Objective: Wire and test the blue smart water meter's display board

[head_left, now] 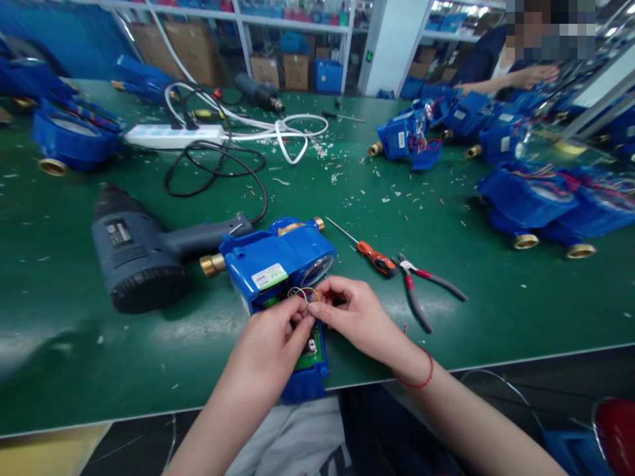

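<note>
A blue water meter (278, 254) with brass pipe ends lies on its side near the front edge of the green table, a white and green label on its housing. Its lower compartment hangs open toward me and shows a green circuit board (313, 358). Thin coloured wires (303, 291) come out between the housing and the board. Over them, my left hand (278, 330) pinches wires with thumb and fingers. My right hand (350, 314) meets it fingertip to fingertip, also closed on the wires. The exact spot they grip is hidden by the fingers.
A grey heat gun (141, 254) lies left of the meter. To the right are an orange screwdriver (374, 256) and red-grey pliers (419, 284). Behind stand a white power strip (173, 135), a second heat gun (258, 91) and more blue meters (526, 195). A person works at far right.
</note>
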Available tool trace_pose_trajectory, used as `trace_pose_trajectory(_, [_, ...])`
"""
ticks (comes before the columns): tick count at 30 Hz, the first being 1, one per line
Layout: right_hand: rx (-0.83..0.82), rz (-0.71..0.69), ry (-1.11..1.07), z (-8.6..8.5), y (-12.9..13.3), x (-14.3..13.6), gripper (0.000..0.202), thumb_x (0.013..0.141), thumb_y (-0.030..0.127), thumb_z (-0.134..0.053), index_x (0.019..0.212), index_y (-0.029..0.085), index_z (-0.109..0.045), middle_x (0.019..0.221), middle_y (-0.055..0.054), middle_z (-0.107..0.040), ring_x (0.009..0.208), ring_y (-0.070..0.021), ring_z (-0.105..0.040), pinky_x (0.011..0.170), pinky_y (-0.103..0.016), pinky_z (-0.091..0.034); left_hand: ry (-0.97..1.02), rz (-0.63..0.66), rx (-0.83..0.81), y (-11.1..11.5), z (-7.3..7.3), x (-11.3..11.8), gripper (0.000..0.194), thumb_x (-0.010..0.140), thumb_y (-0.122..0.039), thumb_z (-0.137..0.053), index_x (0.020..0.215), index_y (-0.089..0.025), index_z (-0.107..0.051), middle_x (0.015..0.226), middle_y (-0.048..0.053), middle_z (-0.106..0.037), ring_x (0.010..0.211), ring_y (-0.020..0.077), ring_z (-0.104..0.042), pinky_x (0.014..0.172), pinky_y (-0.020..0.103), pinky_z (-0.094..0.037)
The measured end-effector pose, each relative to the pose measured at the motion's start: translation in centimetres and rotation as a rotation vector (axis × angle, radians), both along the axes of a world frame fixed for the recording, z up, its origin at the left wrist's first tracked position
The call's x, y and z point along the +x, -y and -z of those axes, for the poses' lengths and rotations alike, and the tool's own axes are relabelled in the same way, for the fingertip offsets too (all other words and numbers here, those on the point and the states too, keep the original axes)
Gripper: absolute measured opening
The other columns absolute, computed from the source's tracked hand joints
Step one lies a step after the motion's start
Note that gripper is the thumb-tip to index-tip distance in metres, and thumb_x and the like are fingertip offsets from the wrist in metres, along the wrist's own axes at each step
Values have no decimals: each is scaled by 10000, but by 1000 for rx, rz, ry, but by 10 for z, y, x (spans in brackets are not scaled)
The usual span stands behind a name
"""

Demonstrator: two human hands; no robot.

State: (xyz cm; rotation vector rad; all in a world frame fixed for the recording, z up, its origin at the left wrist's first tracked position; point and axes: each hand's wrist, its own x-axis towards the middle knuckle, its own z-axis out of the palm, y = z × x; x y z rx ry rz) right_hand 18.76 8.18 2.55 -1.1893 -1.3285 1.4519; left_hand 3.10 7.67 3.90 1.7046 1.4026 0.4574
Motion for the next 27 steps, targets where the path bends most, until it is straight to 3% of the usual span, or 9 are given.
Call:
trace_pose_trajectory(4, [-3, 41, -2, 6, -1, -5, 146, 729, 246, -653, 689, 135, -567, 655, 26, -515, 600, -73, -448, 564, -205, -353, -120, 34, 28, 0, 2, -2, 172, 850, -280, -453, 784, -198, -590, 651, -14, -615, 565, 148, -538, 566, 259, -343])
trace_pose_trajectory(8, [-116, 13, -111, 12, 4, -11, 284, 791, 410, -614, 750, 144, -521, 616, 39, -497, 485, -63, -443, 495, -210, -342, -131, 47, 39, -2, 6, -5, 101, 813, -220, -494, 841, -208, -590, 705, -19, -664, 491, 127, -495, 525, 248, -323])
trace_pose_trajectory(11, [-191, 30, -214, 13, 8, -15, 381, 770, 494, -651, 785, 140, -511, 604, 47, -489, 486, -48, -430, 493, -189, -341, -111, 47, 49, -4, 2, -8, 259, 797, -195, -497, 1035, -213, -595, 754, -13, -705, 489, 138, -541, 500, 248, -348])
trace_pose_trajectory(14, [-241, 91, -286, 13, 12, -19, 474, 700, 540, -731, 802, 134, -510, 605, 51, -499, 502, -37, -443, 501, -168, -364, -24, 38, 89, 5, -4, -15, 336, 825, -188, -458, 1132, -217, -592, 827, 12, -749, 639, 170, -672, 576, 262, -457])
trace_pose_trajectory(16, [-270, 139, -323, 13, 16, -22, 516, 663, 554, -767, 806, 139, -495, 607, 53, -514, 507, -32, -460, 520, -162, -398, 52, -39, 223, 22, -3, -23, 278, 894, -253, -431, 1101, -241, -617, 920, 25, -758, 768, 178, -711, 683, 280, -518])
trace_pose_trajectory(19, [-315, 192, -375, 12, 25, -29, 554, 640, 563, -789, 824, 152, -467, 643, 50, -550, 528, -32, -499, 573, -175, -468, -19, -320, 604, 56, 14, -34, 295, 910, -440, -520, 1131, -263, -603, 1100, 60, -690, 1018, 242, -663, 874, 380, -527])
trace_pose_trajectory(22, [-341, 216, -411, 10, 33, -38, 568, 633, 569, -796, 838, 155, -466, 666, 51, -556, 550, -31, -513, 592, -177, -495, -240, -371, 740, 79, 40, -41, 723, 770, -629, -630, 1307, -172, -473, 1241, 180, -542, 1177, 389, -548, 889, 547, -520])
trace_pose_trajectory(24, [-334, 220, -419, 8, 35, -41, 568, 630, 570, -798, 859, 154, -487, 681, 52, -556, 558, -31, -511, 578, -169, -492, -291, -352, 699, 84, 52, -43, 655, 809, -556, -622, 1321, -183, -457, 1230, 169, -513, 1154, 380, -564, 847, 542, -547])
trace_pose_trajectory(27, [-305, 201, -391, 7, 34, -41, 551, 604, 514, -833, 901, 142, -554, 659, 54, -553, 530, -35, -500, 533, -165, -471, -230, -335, 700, 79, 58, -43, 342, 881, -303, -542, 1215, -231, -535, 1206, 109, -500, 1118, 300, -598, 864, 466, -564])
